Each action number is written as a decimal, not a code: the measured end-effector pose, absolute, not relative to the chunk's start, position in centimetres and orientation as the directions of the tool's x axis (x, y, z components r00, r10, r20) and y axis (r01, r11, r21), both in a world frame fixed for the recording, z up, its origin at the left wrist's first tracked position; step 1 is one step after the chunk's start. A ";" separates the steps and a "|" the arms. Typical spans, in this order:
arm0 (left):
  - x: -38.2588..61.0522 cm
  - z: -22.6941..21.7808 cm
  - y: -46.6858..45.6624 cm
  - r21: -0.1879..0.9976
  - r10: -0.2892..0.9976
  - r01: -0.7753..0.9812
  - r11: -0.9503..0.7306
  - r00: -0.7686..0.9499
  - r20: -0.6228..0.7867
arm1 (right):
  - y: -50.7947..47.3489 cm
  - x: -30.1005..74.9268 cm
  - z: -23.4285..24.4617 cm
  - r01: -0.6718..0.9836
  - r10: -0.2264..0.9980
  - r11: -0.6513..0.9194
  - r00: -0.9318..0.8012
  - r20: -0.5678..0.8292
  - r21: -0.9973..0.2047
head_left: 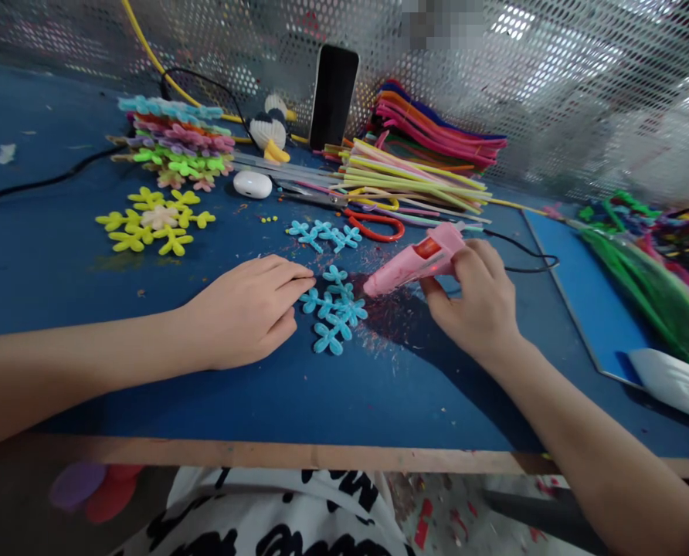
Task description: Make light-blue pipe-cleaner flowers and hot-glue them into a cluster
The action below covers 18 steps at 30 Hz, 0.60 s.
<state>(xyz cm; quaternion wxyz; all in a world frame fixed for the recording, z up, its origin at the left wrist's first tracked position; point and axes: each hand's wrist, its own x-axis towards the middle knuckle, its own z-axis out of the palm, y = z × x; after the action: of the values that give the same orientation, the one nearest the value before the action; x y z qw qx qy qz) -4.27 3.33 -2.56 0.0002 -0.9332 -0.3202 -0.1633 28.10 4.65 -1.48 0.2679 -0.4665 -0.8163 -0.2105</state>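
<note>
Along the blue table's [217,413] near side, both arms [118,347] are cut off. The left hand [249,313] is laid palm down by a fuzzy blue snowflake [326,306]; whether it is pinched cannot be told. A pink glue gun [402,272] is gripped in the curled right hand [480,297], handle hidden, tip just right of the snowflake. Farther right, a green bundle [649,286] is hard to make out.

the right hand [479,297] holds a pink glue gun [409,267].
</note>
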 end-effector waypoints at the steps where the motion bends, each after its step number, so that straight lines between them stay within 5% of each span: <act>1: -4.3 -2.6 3.3 0.102 0.599 0.599 -0.794 0.741 0.303 | 4.7 28.1 -1.5 0.881 0.643 0.464 -0.409 0.648 0.096; 18: -4.4 -2.4 3.4 0.165 0.700 0.696 -0.699 0.617 0.360 | 7.0 30.9 -1.8 0.922 0.795 0.349 -0.198 0.573 -0.167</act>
<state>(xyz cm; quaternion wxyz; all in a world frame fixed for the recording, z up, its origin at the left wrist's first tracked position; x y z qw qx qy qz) -4.44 3.41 -2.36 -0.0043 -0.8992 -0.3881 -0.2019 30.90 7.01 -1.76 0.2957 -0.5602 -0.7664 -0.1073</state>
